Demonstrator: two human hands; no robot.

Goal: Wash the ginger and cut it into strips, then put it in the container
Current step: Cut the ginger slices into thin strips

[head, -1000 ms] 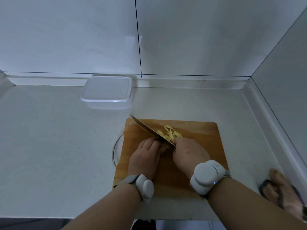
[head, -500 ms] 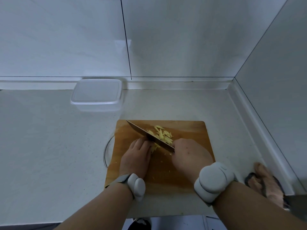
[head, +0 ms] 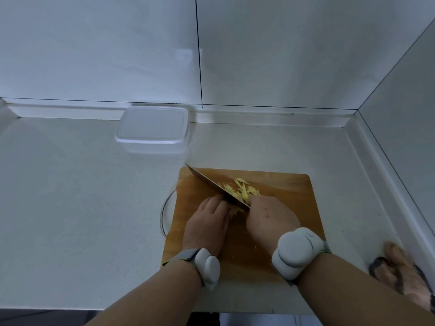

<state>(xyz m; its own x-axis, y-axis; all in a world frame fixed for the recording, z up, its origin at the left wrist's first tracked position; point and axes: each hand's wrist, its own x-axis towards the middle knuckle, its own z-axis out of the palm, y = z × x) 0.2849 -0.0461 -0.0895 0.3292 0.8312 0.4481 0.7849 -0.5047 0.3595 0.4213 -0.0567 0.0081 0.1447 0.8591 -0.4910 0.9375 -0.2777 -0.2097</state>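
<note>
Ginger being cut into strips on a wooden cutting board (head: 277,184). The right hand (head: 270,217) is clamped round the handle of the knife (head: 211,184), whose blade runs diagonally toward the board's far left corner. The left hand (head: 207,222) lies knuckles-up with fingers curled, pressing down the uncut ginger (head: 234,211), which is mostly hidden beneath it; its fingertips sit right against the blade. The cut strips (head: 242,190) lie heaped on the far side of the blade.

Risks, as judged: with the fingertips this close, a slipping piece or a skewed stroke could nick them; strips near the blade may be scattered off the board. The container (head: 151,128) stands well apart at the wall with its lid on, so it must be opened before filling.

Count: one knife, one board, one lidded container, one heap of strips, two hands, two wrist devices (head: 296,255), and one clear curved rim (head: 164,210) showing beside the board's left edge.
</note>
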